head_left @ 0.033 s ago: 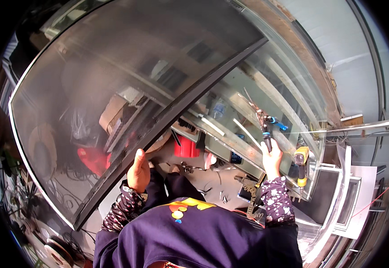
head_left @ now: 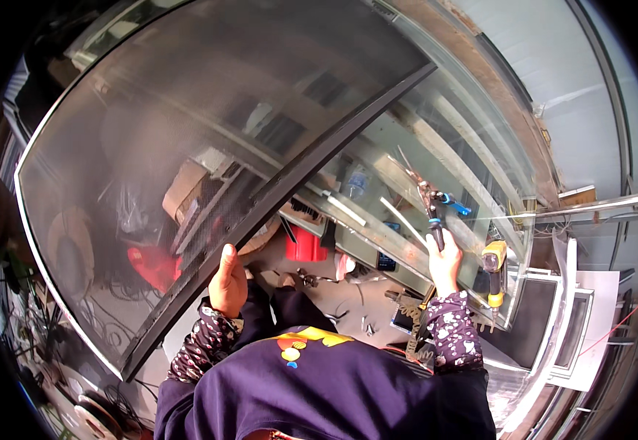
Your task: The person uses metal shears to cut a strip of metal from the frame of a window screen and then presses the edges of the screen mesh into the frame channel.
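A large dark mesh screen [head_left: 180, 139] with a black frame slants across the left and middle of the view. My left hand [head_left: 228, 284] is closed on its near edge, thumb up against the frame and the other fingers mostly hidden. On the right, my right hand [head_left: 445, 260] grips the black handle end of a pliers-like tool [head_left: 429, 196]. Its metal head points away from me, and a blue handle part sticks out to the right. Beneath the tool is a glass-topped table [head_left: 473, 165]. A thin white strip [head_left: 401, 218] lies beside my right hand.
A yellow and black cordless drill [head_left: 494, 271] lies right of my right hand. Below the glass stands a red bucket [head_left: 306, 243], with small scraps [head_left: 367, 325] on the floor nearby. Framed panels [head_left: 532, 319] lean at the right. Spools and cables crowd the lower left.
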Action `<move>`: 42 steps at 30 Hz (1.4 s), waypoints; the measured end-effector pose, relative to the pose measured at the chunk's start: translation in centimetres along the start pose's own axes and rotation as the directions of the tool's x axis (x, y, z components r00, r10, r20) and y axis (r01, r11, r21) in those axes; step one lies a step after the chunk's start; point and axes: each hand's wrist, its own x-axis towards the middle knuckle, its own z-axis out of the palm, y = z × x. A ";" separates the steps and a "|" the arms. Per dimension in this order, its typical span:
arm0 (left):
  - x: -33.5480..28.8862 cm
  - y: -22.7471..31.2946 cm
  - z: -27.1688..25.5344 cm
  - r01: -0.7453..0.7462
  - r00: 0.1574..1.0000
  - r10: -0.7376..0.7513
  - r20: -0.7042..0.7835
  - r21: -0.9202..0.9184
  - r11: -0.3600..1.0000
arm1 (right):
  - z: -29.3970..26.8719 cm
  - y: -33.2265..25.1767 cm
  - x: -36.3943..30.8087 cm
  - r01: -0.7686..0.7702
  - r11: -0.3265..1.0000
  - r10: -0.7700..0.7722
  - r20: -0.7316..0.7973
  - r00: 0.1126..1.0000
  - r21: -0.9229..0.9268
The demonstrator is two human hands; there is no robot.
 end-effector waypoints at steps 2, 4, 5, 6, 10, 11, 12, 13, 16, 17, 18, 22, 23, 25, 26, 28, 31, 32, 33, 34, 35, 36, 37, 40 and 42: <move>0.2 0.2 1.6 -0.029 0.999 0.027 -0.035 -0.075 0.997 | -0.4 -1.5 0.1 -0.014 1.000 0.014 0.016 1.000 -0.021; 0.2 0.3 2.0 -0.016 0.999 0.012 -0.040 -0.104 0.994 | -0.6 -1.4 0.1 -0.018 0.999 0.019 0.019 1.000 -0.040; 0.1 0.4 2.1 -0.005 0.998 -0.003 -0.057 -0.140 0.990 | -0.6 -1.5 0.2 -0.016 0.998 0.019 0.035 0.999 -0.065; 0.2 0.2 1.8 0.008 0.996 -0.023 -0.091 -0.159 0.987 | -0.6 -1.7 0.1 -0.049 0.998 0.051 0.045 0.998 -0.038; -0.6 1.4 2.4 0.034 0.991 -0.050 -0.126 -0.129 0.991 | -0.3 -2.1 -0.1 -0.074 0.997 0.074 0.021 0.997 0.023; -0.5 1.5 1.4 0.020 0.990 -0.038 -0.135 -0.134 0.991 | 0.1 -2.0 0.0 -0.056 0.997 0.058 -0.028 0.998 0.052; -0.7 1.8 1.0 0.027 0.992 -0.041 -0.120 -0.122 0.992 | 0.1 -1.7 0.1 -0.043 0.996 0.049 -0.082 0.995 0.074; -1.3 2.5 0.2 0.030 0.993 -0.042 -0.112 -0.108 0.994 | 0.1 -1.9 0.2 -0.049 0.996 0.056 -0.083 0.995 0.078; -3.7 6.1 -1.2 0.015 0.989 -0.007 -0.149 0.049 0.999 | 0.0 -2.9 0.9 -0.025 0.985 0.061 -0.210 0.976 0.172; -4.2 6.9 -4.4 0.011 0.980 0.003 -0.200 0.070 0.997 | -0.5 -3.8 1.3 -0.043 0.978 0.083 -0.193 0.978 0.203; -5.1 8.2 -5.2 -0.021 0.987 0.038 -0.155 0.109 0.994 | -0.3 -3.7 1.7 -0.041 0.967 0.091 -0.193 0.977 0.250; -6.2 13.1 -12.2 -0.029 0.995 0.039 -0.090 0.110 0.994 | 1.4 -5.2 4.6 0.180 0.959 -0.145 -0.170 0.975 0.217; -6.3 14.0 -11.9 -0.025 0.994 0.034 -0.102 0.091 0.996 | 2.4 -5.1 5.1 0.235 0.965 -0.222 -0.113 0.968 0.117; -6.5 14.8 -12.3 -0.058 0.964 0.052 -0.261 -0.013 0.998 | 4.0 -7.8 5.5 0.438 0.897 -0.434 -0.071 0.898 0.051; -6.6 14.8 -12.4 -0.130 0.944 0.141 -0.299 0.055 0.990 | 4.9 -7.8 5.6 0.479 0.874 -0.477 -0.041 0.878 0.079; -6.7 14.8 -12.5 -0.165 0.906 0.210 -0.368 0.152 0.975 | 6.4 -7.8 5.6 0.543 0.830 -0.549 0.012 0.836 0.125; -6.9 15.0 -13.4 -0.127 0.842 0.375 -0.388 0.533 0.836 | 6.5 -8.1 5.5 0.570 0.812 -0.578 0.036 0.815 0.127; -6.6 15.6 -13.0 -0.075 0.883 0.273 -0.382 0.461 0.885 | 6.6 -7.9 5.3 0.555 0.819 -0.560 -0.005 0.829 0.145; -6.5 16.1 -12.5 -0.021 0.913 0.175 -0.368 0.387 0.922 | 6.9 -7.9 5.1 0.542 0.823 -0.543 -0.046 0.838 0.168; -5.8 16.5 -13.2 -0.024 0.880 0.202 -0.430 0.384 0.923 | 6.7 -7.9 4.9 0.535 0.832 -0.532 -0.061 0.845 0.145; -5.1 17.5 -15.3 0.028 0.910 0.147 -0.387 0.413 0.910 | 6.8 -7.4 4.5 0.491 0.858 -0.491 -0.043 0.870 0.148; -4.6 17.1 -14.2 0.021 0.874 0.194 -0.445 0.434 0.901 | 6.5 -7.2 4.0 0.489 0.864 -0.487 -0.051 0.872 0.119; -3.7 16.6 -12.6 0.014 0.836 0.241 -0.494 0.457 0.889 | 6.1 -7.0 3.5 0.484 0.871 -0.480 -0.062 0.875 0.089; -1.8 16.6 -10.7 0.020 0.857 0.210 -0.470 0.439 0.898 | 5.0 -6.1 2.3 0.469 0.876 -0.462 -0.079 0.883 0.117; -0.8 16.6 -8.1 0.046 0.888 0.176 -0.425 0.463 0.885 | 4.2 -5.2 1.3 0.431 0.897 -0.425 -0.078 0.902 0.100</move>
